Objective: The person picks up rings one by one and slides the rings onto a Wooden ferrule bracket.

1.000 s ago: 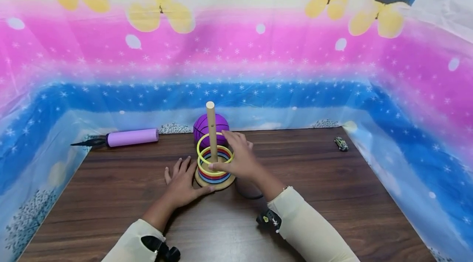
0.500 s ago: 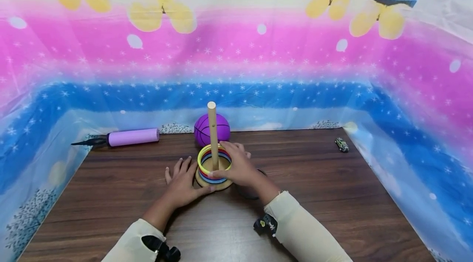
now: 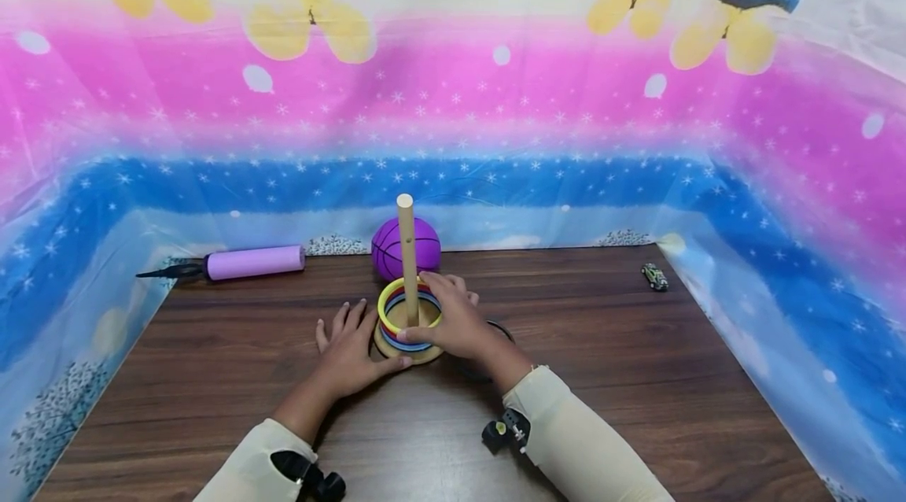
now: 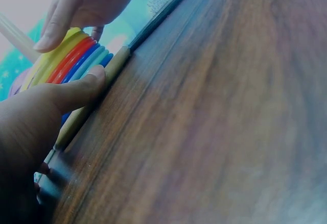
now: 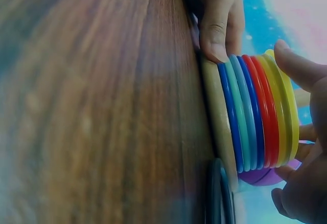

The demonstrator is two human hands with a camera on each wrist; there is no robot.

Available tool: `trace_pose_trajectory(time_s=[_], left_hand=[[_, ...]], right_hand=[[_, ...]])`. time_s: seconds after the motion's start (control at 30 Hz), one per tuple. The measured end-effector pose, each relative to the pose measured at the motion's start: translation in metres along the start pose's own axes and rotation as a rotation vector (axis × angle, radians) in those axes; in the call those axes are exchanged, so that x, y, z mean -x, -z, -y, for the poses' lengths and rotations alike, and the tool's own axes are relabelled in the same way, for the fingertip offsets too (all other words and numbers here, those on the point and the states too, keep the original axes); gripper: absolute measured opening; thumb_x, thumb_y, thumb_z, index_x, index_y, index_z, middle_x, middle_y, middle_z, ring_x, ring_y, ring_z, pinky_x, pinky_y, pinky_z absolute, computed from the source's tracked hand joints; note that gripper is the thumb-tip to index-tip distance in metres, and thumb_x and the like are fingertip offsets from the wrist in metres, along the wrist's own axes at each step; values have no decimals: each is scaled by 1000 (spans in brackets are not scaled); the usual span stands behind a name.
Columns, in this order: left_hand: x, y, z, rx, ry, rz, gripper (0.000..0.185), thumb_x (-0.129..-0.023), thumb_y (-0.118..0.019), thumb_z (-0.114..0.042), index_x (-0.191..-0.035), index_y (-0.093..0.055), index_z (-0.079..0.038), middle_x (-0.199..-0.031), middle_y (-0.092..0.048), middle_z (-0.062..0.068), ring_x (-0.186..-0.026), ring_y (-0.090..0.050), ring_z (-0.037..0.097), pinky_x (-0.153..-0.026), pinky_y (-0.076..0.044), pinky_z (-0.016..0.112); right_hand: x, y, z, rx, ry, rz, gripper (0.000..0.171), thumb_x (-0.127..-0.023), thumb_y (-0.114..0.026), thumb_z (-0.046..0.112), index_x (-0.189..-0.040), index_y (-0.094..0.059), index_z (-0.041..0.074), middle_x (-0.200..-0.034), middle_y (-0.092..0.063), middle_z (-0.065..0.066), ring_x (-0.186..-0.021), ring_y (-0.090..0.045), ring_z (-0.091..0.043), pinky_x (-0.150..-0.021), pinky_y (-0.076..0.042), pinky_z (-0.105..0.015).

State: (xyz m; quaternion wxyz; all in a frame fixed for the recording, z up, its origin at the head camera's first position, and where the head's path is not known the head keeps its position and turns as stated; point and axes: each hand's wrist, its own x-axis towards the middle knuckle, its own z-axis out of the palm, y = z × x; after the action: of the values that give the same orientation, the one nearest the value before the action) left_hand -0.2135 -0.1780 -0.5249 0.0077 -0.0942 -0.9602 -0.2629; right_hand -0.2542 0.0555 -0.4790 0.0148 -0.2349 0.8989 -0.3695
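A wooden peg [image 3: 408,258] stands upright on a round wooden base [image 3: 422,359]. Around it lies a neat stack of plastic rings, with blue and teal ones [image 5: 241,112] lowest, red rings [image 5: 265,113] above and yellow rings [image 5: 284,113] on top. My right hand [image 3: 458,319] holds the top yellow ring [image 3: 384,304], thumb at the near side and fingers at the far side. My left hand [image 3: 347,352] lies at the left of the base, fingers spread, with its thumb [image 4: 84,89] resting on the base's front edge. The palm hides part of the base.
Behind the peg sits a purple ball [image 3: 387,250]. A lilac hand pump [image 3: 255,263] lies at the back left, and a toy car [image 3: 654,277] at the back right. Dark loops [image 3: 504,330] lie on the table by my right wrist. Printed cloth [image 3: 524,179] surrounds the table.
My right hand has brought the top yellow ring, tilted and raised at first, down flat onto the stack. The left hand has stayed in place.
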Motion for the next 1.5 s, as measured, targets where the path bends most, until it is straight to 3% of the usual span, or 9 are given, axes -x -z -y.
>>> trace_pose_trajectory(time_s=[0.17,0.8,1.17,1.5], left_hand=[[0,-1,1,14,-14,-24,115,-83,-78,-80,-169,-42,-12,-176,-29,31,-165,-14,57,-121,1,88],[0,1,-1,-10,3,13,116,-85,-75,-81,-171,-38,-12,-177,-27,30,-165,-14,58,-121,0,89],[-1,-1,1,-1,6,-1,117,-84,-76,-82,-171,-38,-13,-177,-28,29,-165,-14,58,-122,1,88],[1,1,-1,-1,3,-2,116,-83,-78,-80,-170,-39,-14,-177,-29,29,-165,-15,58,-122,-1,88]], right_hand=[[0,0,0,10,0,15,103,-87,-91,55,-170,-42,20,-175,-42,-5,-160,-33,-34,-121,-25,-70],[4,1,-3,0,10,19,102,-88,-90,55,-170,-41,22,-180,-31,-6,-166,-25,-37,-124,-20,-75],[15,18,-19,-23,42,-4,102,-87,-93,48,-169,-43,13,-179,-32,-14,-164,-26,-43,-119,-21,-78],[33,33,-50,27,-14,123,114,-84,-94,51,-173,-32,14,-181,-26,-14,-168,-17,-46,-121,-10,-89]])
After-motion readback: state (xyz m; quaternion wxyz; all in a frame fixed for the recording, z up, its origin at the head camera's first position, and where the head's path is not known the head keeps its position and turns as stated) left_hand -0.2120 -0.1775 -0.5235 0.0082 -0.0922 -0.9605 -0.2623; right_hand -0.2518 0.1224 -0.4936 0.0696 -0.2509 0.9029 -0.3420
